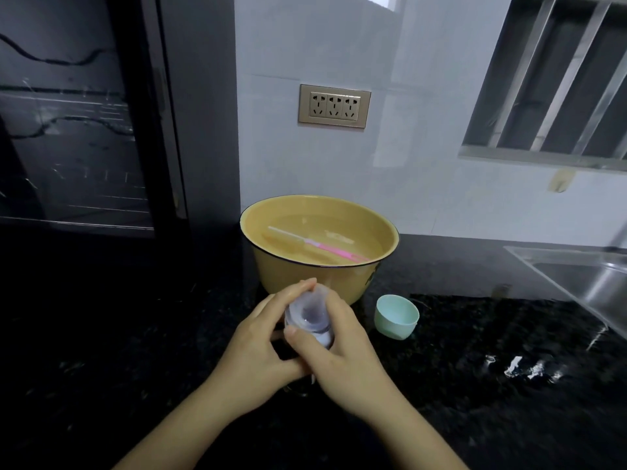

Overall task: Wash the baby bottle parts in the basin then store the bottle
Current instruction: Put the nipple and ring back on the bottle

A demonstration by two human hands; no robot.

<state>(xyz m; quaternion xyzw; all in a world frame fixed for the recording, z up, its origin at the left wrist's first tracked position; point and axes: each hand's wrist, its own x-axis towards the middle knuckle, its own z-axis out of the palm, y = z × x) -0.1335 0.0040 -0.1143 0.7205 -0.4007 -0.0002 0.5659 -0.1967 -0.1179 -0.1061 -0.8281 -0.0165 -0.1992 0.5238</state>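
At the far left a dark glass cabinet door (pixel 78 130) stands against the black counter (pixel 101 334), well apart from the work; toward the middle, the left hand (pixel 258 344) is wrapped around the baby bottle (pixel 310 320), fingers curled over its far side, and the right hand (pixel 339 354) grips the same bottle from the near side with the thumb pressed on its rim; the bottle is held tilted, just above the counter and just in front of the yellow basin (pixel 271 266); its skin glistens, so it is probably wet and slippery; clear plastic of this sort should be light and fairly stiff, best gripped around the body with one hand and at the collar with the other; behind, the basin holds water with a pink brush (pixel 325 247) lying in it; further right a pale green cap (pixel 395 317) lies on its side near the basin; at the far right a steel sink (pixel 583 283) is set into the counter.
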